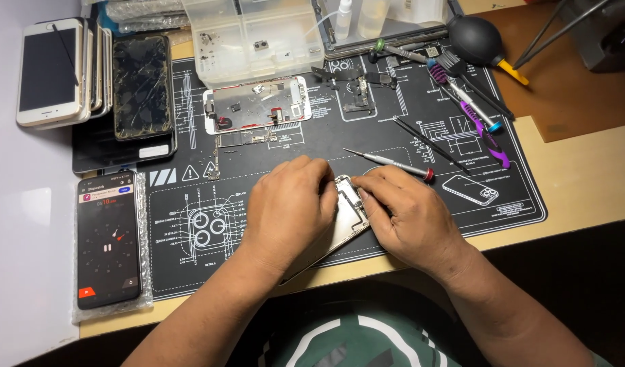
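An opened phone body [345, 228] with a pale metal frame lies on the black repair mat [462, 224] near the table's front edge. My left hand [288, 207] rests over its left part and grips the frame. My right hand [404, 214] lies over its right part, fingertips pinched on small parts inside the phone near its top edge. Most of the phone is hidden under both hands.
A red-capped screwdriver [390, 163] lies just behind my right hand. A removed screen panel [256, 103] sits further back. Stacked phones [54, 71] and a timer phone [107, 239] are at left. Tweezers, brushes [465, 102], a blower bulb [477, 39] and a parts tray [258, 37] stand behind.
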